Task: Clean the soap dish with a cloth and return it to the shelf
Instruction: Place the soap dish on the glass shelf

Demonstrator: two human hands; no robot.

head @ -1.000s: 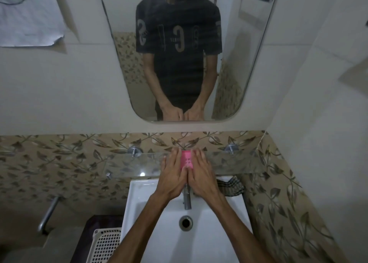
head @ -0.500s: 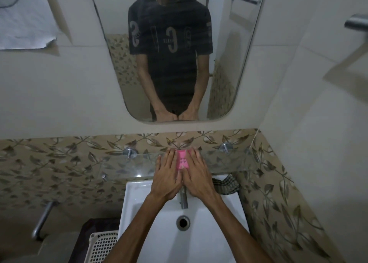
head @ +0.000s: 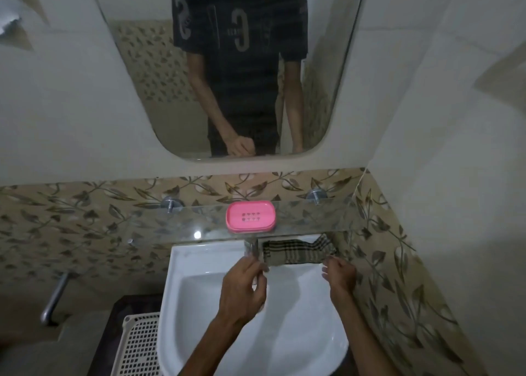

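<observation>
The pink soap dish (head: pixel 250 215) sits flat on the glass shelf (head: pixel 313 219) above the basin, with neither hand touching it. A checked cloth (head: pixel 293 254) lies along the back rim of the sink, under the shelf's right half. My left hand (head: pixel 246 287) hovers over the basin just below the tap (head: pixel 252 249), fingers loosely curled and holding nothing. My right hand (head: pixel 340 274) hangs near the cloth's right end, its fingers also loosely curled; its fingertips are close to the cloth's edge.
The white sink (head: pixel 199 290) fills the lower middle. A white perforated basket (head: pixel 136 347) stands at its left, beside a metal bar (head: pixel 54 298) on the wall. A mirror (head: pixel 142 62) hangs above the shelf, and a tiled wall closes in on the right.
Both hands have let go of the pink soap dish and pulled back from the shelf to above the basin. The dish stays on the shelf.
</observation>
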